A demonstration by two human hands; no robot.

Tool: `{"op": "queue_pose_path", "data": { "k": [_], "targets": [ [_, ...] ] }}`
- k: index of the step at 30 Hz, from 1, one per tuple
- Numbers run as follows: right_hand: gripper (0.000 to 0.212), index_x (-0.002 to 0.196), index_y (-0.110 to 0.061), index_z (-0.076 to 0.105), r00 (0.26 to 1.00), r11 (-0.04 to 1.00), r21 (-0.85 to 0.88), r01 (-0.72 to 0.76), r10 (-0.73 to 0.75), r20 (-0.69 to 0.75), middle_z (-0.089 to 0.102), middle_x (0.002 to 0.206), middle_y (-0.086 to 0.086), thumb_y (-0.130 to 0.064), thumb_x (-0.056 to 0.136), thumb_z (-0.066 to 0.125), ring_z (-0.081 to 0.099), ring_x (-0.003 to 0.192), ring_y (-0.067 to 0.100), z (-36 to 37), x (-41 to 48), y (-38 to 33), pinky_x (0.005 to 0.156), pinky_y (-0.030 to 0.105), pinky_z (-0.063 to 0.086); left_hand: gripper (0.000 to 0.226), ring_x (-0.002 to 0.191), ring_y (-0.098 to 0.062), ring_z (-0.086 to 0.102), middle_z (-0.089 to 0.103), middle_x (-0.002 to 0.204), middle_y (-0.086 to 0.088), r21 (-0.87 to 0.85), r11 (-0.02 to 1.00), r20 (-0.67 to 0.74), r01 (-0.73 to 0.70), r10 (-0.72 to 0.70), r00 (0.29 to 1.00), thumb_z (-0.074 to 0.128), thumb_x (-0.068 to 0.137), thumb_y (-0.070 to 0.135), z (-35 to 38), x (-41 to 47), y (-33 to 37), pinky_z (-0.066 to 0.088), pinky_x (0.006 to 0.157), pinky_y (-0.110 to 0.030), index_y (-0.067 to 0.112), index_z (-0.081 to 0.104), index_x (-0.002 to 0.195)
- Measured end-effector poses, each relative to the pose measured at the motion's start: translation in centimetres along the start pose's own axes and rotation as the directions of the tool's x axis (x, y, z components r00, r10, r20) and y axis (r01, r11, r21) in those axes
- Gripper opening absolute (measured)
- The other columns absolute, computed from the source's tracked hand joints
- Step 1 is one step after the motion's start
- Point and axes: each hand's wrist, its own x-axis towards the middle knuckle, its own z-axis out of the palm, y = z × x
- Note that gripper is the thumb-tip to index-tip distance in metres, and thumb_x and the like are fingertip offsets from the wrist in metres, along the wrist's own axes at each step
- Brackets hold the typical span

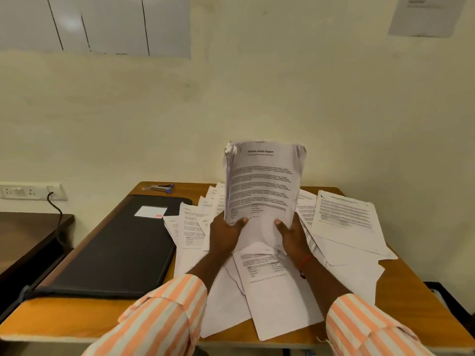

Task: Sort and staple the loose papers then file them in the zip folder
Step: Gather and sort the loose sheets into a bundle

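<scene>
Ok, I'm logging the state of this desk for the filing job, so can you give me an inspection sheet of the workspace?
Surface: wooden table, largely covered by sheets.
Job's things: stack held upright above the table; loose papers spread across the middle and right; black folder lying flat at left; stapler at the far edge.
Clutter: nothing seen.
Grippers: left hand and right hand both grip the stack's lower part.
Cables: black cable hangs from a wall socket at left.
Surroundings: side table at left; whiteboard and notice on the wall.
</scene>
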Motion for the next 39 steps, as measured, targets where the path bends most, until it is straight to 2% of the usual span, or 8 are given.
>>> {"op": "queue_pose_path", "data": {
  "k": [5,10,13,17,22,28,36,39],
  "targets": [
    [0.056,0.148,-0.023,0.04,0.998,0.999,-0.004,0.05,-0.05,-0.024,0.054,0.142,-0.003,-0.017,0.098,0.063,0.052,0.127,0.014,-0.4,0.0,-0.5,0.108,0.035,0.042,0.042,0.087,-0.003,0.069,0.069,0.103,0.012,-0.081,0.995,-0.075,-0.056,0.05,0.996,0.079,0.085,0.035,-0.5,-0.6,2.1,0.056,0.063,-0.014,0.023,0.061,0.121],
    [0.035,0.118,-0.031,0.057,0.998,0.998,0.009,0.06,-0.06,-0.031,0.069,0.116,-0.012,-0.017,0.09,0.074,0.065,0.11,0.008,-1.1,-1.3,0.1,0.087,0.024,0.054,0.053,0.098,-0.016,0.071,0.069,0.113,0.01,-0.038,0.997,-0.056,-0.064,0.061,0.997,0.078,0.078,0.056,-1.4,-0.4,0.8,0.062,0.08,-0.036,0.035,0.055,0.12],
    [0.035,0.122,-0.026,0.06,0.996,0.995,0.05,0.081,-0.08,-0.038,0.071,0.119,-0.007,-0.022,0.09,0.074,0.067,0.11,0.013,-1.8,-0.8,-0.6,0.091,0.035,0.057,0.042,0.093,-0.017,0.073,0.07,0.108,0.011,-0.066,0.991,-0.065,-0.117,0.113,0.991,0.077,0.081,0.049,-1.8,0.1,2.1,0.063,0.074,-0.031,0.032,0.056,0.113],
    [0.046,0.128,-0.02,0.061,0.992,0.991,0.06,0.122,-0.122,-0.017,0.071,0.119,-0.004,-0.029,0.086,0.077,0.069,0.107,0.014,-2.2,0.0,-2.3,0.086,0.031,0.06,0.035,0.09,-0.02,0.075,0.073,0.107,0.005,-0.139,0.974,-0.053,-0.177,0.171,0.984,0.078,0.082,0.045,-2.3,1.1,3.7,0.064,0.073,-0.036,0.032,0.057,0.106],
    [0.035,0.115,-0.023,0.067,0.992,0.987,0.095,0.129,-0.128,-0.007,0.075,0.109,-0.002,-0.029,0.083,0.079,0.073,0.097,0.016,-2.2,0.7,-4.4,0.08,0.033,0.061,0.054,0.092,-0.021,0.075,0.073,0.111,0.001,-0.172,0.974,0.032,-0.147,0.155,0.987,0.075,0.073,0.053,-2.5,1.5,5.0,0.064,0.075,-0.038,0.026,0.059,0.116],
    [0.031,0.116,-0.022,0.065,0.996,0.987,0.13,0.092,-0.092,-0.008,0.074,0.111,0.002,-0.025,0.087,0.076,0.073,0.099,0.021,-1.2,0.2,-4.0,0.081,0.037,0.062,0.032,0.089,-0.016,0.07,0.067,0.104,0.003,-0.238,0.97,0.052,-0.037,0.051,0.997,0.078,0.086,0.028,-1.9,0.8,4.9,0.062,0.072,-0.031,0.032,0.05,0.102],
    [0.027,0.113,-0.03,0.066,0.996,0.989,0.12,0.086,-0.08,-0.05,0.075,0.109,-0.004,-0.029,0.088,0.076,0.072,0.1,0.015,-0.8,0.2,-3.0,0.086,0.04,0.061,0.022,0.082,-0.012,0.073,0.071,0.097,0.014,-0.14,0.972,-0.141,-0.19,0.17,0.975,0.077,0.085,0.039,-1.4,-0.5,4.2,0.059,0.062,-0.021,0.038,0.06,0.1],
    [0.035,0.121,-0.026,0.065,0.993,0.988,0.113,0.106,-0.1,-0.056,0.074,0.112,-0.004,-0.031,0.088,0.075,0.071,0.103,0.015,-0.8,0.1,-2.5,0.086,0.037,0.06,0.025,0.084,-0.013,0.073,0.071,0.1,0.013,-0.103,0.969,-0.204,-0.226,0.202,0.958,0.075,0.086,0.043,-1.1,-0.9,3.6,0.061,0.065,-0.025,0.039,0.058,0.104]
  ]
}}
